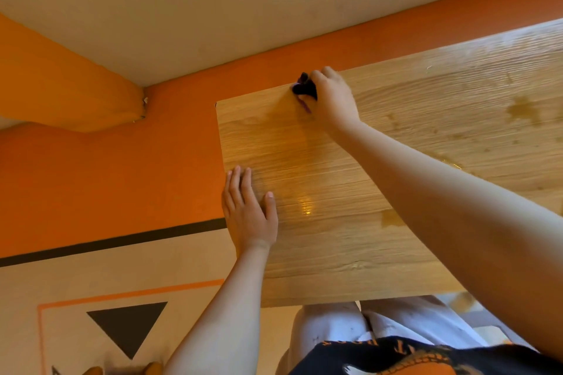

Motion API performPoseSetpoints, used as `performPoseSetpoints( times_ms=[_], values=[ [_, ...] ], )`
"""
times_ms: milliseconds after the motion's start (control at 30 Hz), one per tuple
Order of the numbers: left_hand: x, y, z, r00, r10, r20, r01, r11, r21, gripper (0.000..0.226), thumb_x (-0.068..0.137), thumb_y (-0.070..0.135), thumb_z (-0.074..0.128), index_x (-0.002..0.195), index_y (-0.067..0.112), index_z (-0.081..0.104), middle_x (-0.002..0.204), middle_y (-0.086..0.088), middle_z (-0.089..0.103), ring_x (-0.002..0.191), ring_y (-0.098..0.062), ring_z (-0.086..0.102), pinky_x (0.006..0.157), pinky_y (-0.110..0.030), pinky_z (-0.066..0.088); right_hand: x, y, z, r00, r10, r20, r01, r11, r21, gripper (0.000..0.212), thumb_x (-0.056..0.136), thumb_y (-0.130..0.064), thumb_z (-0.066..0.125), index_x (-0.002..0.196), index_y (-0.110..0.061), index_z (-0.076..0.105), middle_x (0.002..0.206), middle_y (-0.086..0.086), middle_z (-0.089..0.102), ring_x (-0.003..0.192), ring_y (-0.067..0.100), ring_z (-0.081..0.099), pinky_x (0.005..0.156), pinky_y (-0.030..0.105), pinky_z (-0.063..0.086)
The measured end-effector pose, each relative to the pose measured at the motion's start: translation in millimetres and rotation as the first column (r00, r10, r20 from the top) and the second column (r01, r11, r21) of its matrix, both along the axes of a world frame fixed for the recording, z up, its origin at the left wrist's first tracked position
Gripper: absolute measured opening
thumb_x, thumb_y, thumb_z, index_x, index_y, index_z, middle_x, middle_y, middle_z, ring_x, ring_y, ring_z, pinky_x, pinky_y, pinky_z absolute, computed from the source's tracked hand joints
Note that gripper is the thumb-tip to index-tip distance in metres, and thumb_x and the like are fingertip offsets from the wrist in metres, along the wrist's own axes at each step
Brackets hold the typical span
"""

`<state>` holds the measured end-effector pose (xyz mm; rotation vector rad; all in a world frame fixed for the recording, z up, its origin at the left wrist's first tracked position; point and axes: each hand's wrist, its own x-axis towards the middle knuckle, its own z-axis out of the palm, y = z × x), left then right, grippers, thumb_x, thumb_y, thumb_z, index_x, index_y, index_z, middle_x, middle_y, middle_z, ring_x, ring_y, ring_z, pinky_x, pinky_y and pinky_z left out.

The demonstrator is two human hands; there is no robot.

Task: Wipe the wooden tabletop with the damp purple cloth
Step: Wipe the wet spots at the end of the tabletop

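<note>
Right hand (330, 97): fingers curled round a bunched purple cloth (304, 90), gripping it and pressing it down. Only a dark purple wad shows, poking out on the finger side; the rest is hidden under the hand. Arm reaches in from the lower right, stretched out across the surface.

Cloth position: on the wooden desk (396, 137), right at its far edge, near the far left corner.

Left hand (249, 210): flat, palm down, fingers straight and close together, thumb spread out to the side. Holds nothing. It rests on the desk at the left edge, with the outer fingers at or just over that edge. Well apart from the right hand.

Desk surface: pale wood grain. Darker wet patches (524, 109) on the right part, another smaller one beside the right forearm. A bright glare spot (306, 205) between the two arms.

Around: orange floor area (122, 176) left of the desk, a black stripe (122, 240) across it, a dark triangle (128, 326) on a paler area nearer the person. Below the near edge, legs (335, 326) in pale cloth and a dark shirt (426, 356) with orange print.
</note>
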<state>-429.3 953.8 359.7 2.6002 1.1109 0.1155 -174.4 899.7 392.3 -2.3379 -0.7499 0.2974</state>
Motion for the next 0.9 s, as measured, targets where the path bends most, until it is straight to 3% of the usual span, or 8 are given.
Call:
performPoseSetpoints(
  times_ms=[200, 367, 500, 633, 900],
  values=[
    [0.3, -1.1, 2.3, 1.000, 0.008, 0.004, -0.008, 1.000, 0.011, 0.056, 0.095, 0.038, 0.041, 0.145, 0.014, 0.035, 0.155, -0.005, 0.029, 0.146, -0.022, 0.018, 0.118, -0.041, 0.019, 53.6, -58.4, -3.3, 0.985, -0.173, -0.017, 0.174, 0.984, 0.045, 0.029, 0.088, -0.027, 0.060, 0.108, -0.006, 0.059, 0.110, 0.011, 0.056, 0.102, 0.029, 0.052, 0.088, 0.043, 0.046],
    [1.0, -1.9, 2.2, 1.000, 0.008, 0.003, -0.008, 1.000, 0.017, 0.055, 0.095, 0.037, 0.041, 0.145, 0.014, 0.036, 0.155, -0.005, 0.028, 0.146, -0.022, 0.018, 0.118, -0.041, 0.019, 93.0, -99.1, -1.0, 0.984, -0.175, 0.034, 0.176, 0.984, -0.026, 0.026, 0.088, -0.026, 0.060, 0.107, -0.007, 0.059, 0.109, 0.013, 0.055, 0.101, 0.030, 0.051, 0.083, 0.036, 0.041],
    [-0.1, -2.7, 3.0, 1.000, 0.011, 0.004, -0.011, 1.000, 0.020, 0.056, 0.095, 0.038, 0.041, 0.145, 0.014, 0.036, 0.155, -0.005, 0.028, 0.146, -0.021, 0.018, 0.118, -0.041, 0.019, 94.6, -102.1, 2.9, 0.997, -0.009, 0.081, 0.015, 0.996, -0.082, 0.025, 0.087, -0.020, 0.062, 0.105, -0.003, 0.060, 0.106, 0.015, 0.056, 0.101, 0.032, 0.050, 0.082, 0.040, 0.041],
    [0.0, -3.3, 2.9, 1.000, 0.007, 0.007, -0.008, 1.000, 0.026, 0.056, 0.095, 0.039, 0.040, 0.144, 0.014, 0.036, 0.155, -0.005, 0.028, 0.146, -0.022, 0.018, 0.118, -0.042, 0.020, 82.5, -117.7, 8.2, 0.973, 0.226, 0.036, -0.220, 0.967, -0.130, 0.030, 0.086, -0.018, 0.066, 0.114, -0.007, 0.061, 0.107, 0.013, 0.057, 0.100, 0.032, 0.053, 0.083, 0.042, 0.045],
    [2.0, -3.9, 3.4, 1.000, 0.018, -0.003, -0.018, 1.000, 0.025, 0.056, 0.094, 0.038, 0.040, 0.144, 0.014, 0.036, 0.155, -0.005, 0.027, 0.145, -0.023, 0.019, 0.117, -0.044, 0.021, 17.6, -184.9, 12.9, 0.792, 0.608, -0.057, -0.610, 0.786, -0.101, 0.038, 0.074, -0.015, 0.076, 0.111, -0.014, 0.067, 0.102, 0.004, 0.063, 0.095, 0.023, 0.056, 0.080, 0.038, 0.051]
  ],
)
